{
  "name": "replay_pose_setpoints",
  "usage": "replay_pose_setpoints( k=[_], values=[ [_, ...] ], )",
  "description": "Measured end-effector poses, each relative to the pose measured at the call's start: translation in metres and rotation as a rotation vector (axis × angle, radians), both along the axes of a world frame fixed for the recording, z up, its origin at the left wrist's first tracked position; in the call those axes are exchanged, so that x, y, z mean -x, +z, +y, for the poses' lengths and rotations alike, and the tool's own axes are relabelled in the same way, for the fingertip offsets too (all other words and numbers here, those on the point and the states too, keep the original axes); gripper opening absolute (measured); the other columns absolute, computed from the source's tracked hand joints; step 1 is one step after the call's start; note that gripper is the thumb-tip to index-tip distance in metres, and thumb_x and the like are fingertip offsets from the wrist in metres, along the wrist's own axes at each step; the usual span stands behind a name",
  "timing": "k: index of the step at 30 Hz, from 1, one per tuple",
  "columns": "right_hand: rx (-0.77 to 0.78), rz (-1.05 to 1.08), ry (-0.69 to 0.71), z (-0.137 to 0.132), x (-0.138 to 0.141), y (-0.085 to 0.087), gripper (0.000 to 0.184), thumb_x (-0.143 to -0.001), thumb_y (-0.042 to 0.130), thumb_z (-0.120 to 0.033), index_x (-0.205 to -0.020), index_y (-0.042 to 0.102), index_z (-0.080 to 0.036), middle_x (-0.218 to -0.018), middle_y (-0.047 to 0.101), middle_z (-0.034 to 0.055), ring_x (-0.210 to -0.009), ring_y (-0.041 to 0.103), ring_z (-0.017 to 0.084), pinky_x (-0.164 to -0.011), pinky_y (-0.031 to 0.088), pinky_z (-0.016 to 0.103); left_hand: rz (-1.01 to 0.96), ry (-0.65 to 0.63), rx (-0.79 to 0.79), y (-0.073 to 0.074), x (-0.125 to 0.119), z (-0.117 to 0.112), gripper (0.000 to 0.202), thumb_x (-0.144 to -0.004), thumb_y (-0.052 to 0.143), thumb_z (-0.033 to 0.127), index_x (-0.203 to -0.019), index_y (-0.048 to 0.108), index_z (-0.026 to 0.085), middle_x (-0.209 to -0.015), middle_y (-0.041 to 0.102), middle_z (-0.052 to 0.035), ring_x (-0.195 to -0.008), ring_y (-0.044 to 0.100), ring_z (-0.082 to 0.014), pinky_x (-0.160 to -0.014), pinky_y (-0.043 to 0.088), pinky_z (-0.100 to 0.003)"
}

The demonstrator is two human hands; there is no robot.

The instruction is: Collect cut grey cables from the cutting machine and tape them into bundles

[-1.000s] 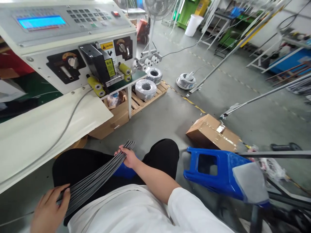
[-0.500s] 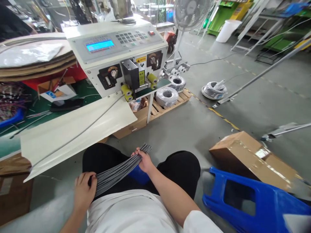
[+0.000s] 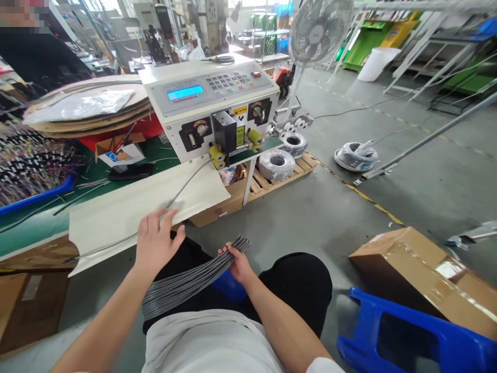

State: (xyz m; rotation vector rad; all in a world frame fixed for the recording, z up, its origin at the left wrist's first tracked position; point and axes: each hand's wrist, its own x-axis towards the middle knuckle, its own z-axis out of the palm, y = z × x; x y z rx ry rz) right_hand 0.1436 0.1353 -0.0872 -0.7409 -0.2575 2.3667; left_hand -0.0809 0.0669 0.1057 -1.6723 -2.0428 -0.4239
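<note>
A bundle of cut grey cables point(image 3: 186, 284) lies across my lap. My right hand point(image 3: 237, 261) is closed around its right end, with the cable tips sticking out past my fingers. My left hand point(image 3: 158, 239) is raised over the cream sheet point(image 3: 116, 207), fingers apart, close to a single grey cable point(image 3: 186, 184). That cable runs from the yellow rollers of the wire-cutting machine point(image 3: 209, 98) down along the sheet; my hand hides part of it. Whether the fingers touch it I cannot tell.
Wrapped cable coils point(image 3: 276, 165) sit on a wooden pallet point(image 3: 267, 189) beyond the machine. On the right are a cardboard box point(image 3: 411, 274) and a blue plastic stool point(image 3: 411, 321). A blue tray point(image 3: 50, 194) of wires stands left; a fan point(image 3: 320, 33) is behind. A person is at upper left.
My left hand has left the bundle's left end and moved up and forward over the sheet, its fingers opening. My right hand still grips the bundle. The view has shifted.
</note>
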Motion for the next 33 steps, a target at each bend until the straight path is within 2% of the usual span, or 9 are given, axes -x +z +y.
replay_pose_setpoints(
  k=[3,6,14,18,20,22,24,27,33],
  values=[
    [-0.011,-0.017,-0.003,0.000,-0.001,0.001,0.022,-0.074,0.080,-0.029,-0.092,0.069,-0.022,-0.078,0.069,-0.0016,-0.088,0.071,0.022,-0.083,0.054,0.037,-0.071,0.108,0.050,0.008,0.012,0.020,0.068,-0.091,0.053,0.053,-0.145,0.040,0.013,-0.131,0.052,-0.0215,-0.123,0.047,-0.0362,-0.103,0.040,-0.051],
    [-0.017,-0.020,-0.005,0.001,-0.001,0.001,0.021,-0.075,0.080,-0.029,-0.092,0.069,-0.022,-0.078,0.068,-0.0016,-0.088,0.070,0.022,-0.082,0.054,0.037,-0.122,0.151,0.130,0.008,0.017,0.025,0.070,-0.093,0.046,0.058,-0.147,0.038,0.014,-0.131,0.053,-0.0192,-0.120,0.049,-0.0350,-0.100,0.042,-0.047],
    [-0.010,-0.011,-0.001,0.004,0.002,0.002,0.023,-0.074,0.081,-0.030,-0.092,0.070,-0.022,-0.077,0.067,-0.0018,-0.086,0.069,0.021,-0.084,0.052,0.037,-0.136,0.187,0.215,0.006,0.021,-0.001,0.061,-0.093,0.046,0.059,-0.142,0.046,0.022,-0.121,0.061,-0.0116,-0.110,0.056,-0.0300,-0.088,0.046,-0.040],
    [-0.021,-0.008,-0.012,0.004,0.003,0.005,0.033,-0.073,0.081,-0.028,-0.103,0.070,-0.023,-0.075,0.066,-0.0030,-0.084,0.069,0.020,-0.086,0.051,0.037,-0.127,0.081,0.120,-0.002,0.035,-0.026,0.032,-0.093,0.055,0.045,-0.118,0.064,0.026,-0.100,0.066,-0.0054,-0.094,0.060,-0.0227,-0.081,0.047,-0.034],
    [-0.021,-0.001,-0.009,0.004,0.003,0.005,0.036,-0.073,0.082,-0.029,-0.106,0.069,-0.023,-0.074,0.066,-0.0031,-0.084,0.068,0.020,-0.087,0.051,0.038,-0.083,0.013,-0.001,-0.007,0.040,-0.040,0.019,-0.091,0.061,0.034,-0.107,0.068,0.025,-0.093,0.066,-0.0039,-0.088,0.060,-0.0199,-0.080,0.047,-0.032],
    [-0.020,0.004,-0.008,0.003,0.003,0.004,0.036,-0.072,0.082,-0.029,-0.105,0.070,-0.023,-0.074,0.066,-0.0027,-0.085,0.069,0.020,-0.089,0.051,0.039,-0.011,-0.032,-0.119,-0.012,0.040,-0.053,0.018,-0.087,0.066,0.024,-0.105,0.068,0.025,-0.089,0.066,-0.0032,-0.082,0.060,-0.0182,-0.079,0.047,-0.032],
    [-0.025,-0.007,-0.015,0.003,0.003,0.002,0.034,-0.072,0.082,-0.030,-0.103,0.071,-0.022,-0.075,0.068,-0.0019,-0.089,0.070,0.021,-0.093,0.050,0.040,0.051,-0.093,-0.150,-0.019,0.032,-0.065,0.026,-0.083,0.071,0.018,-0.108,0.067,0.024,-0.087,0.066,-0.0024,-0.077,0.059,-0.0167,-0.077,0.047,-0.031],
    [-0.032,-0.066,-0.028,0.002,0.004,-0.002,0.031,-0.072,0.082,-0.031,-0.100,0.071,-0.021,-0.083,0.074,0.0013,-0.092,0.071,0.023,-0.096,0.050,0.041,0.066,-0.193,-0.030,-0.036,0.008,-0.083,0.037,-0.082,0.071,0.015,-0.117,0.065,0.025,-0.085,0.066,-0.0012,-0.075,0.059,-0.0147,-0.074,0.047,-0.029],
    [0.004,-0.124,-0.036,-0.001,0.004,-0.006,0.033,-0.069,0.083,-0.029,-0.099,0.072,-0.020,-0.097,0.077,0.0068,-0.094,0.072,0.024,-0.095,0.051,0.042,-0.134,-0.138,0.263,-0.087,-0.042,-0.117,0.017,-0.093,0.058,0.022,-0.105,0.070,0.025,-0.078,0.060,-0.0010,-0.077,0.059,-0.0143,-0.067,0.047,-0.027]
  ],
)
